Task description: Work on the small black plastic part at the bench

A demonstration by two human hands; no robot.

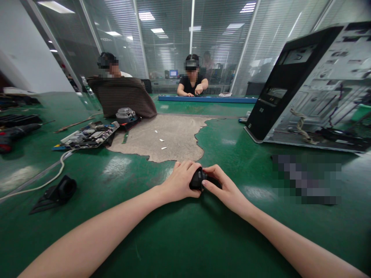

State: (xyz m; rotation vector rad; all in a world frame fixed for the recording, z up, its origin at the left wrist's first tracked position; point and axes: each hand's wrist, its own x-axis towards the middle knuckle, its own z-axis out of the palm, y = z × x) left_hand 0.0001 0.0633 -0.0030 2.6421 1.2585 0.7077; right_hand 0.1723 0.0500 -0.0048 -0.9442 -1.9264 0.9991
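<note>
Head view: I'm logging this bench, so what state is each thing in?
Black part: held, partly covered
Left hand: wrapped around the black part
Right hand: closed on the black part
Computer case: standing, side open, insides showing
Circuit board: lying exposed, components attached
Drill: lying down, bit fitted
Background monitor: lit
Ceiling lights: on

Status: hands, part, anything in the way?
Left hand around black part. Right hand, thumb and index finger at its right side. Computer case off to the right, not in the way.
</note>
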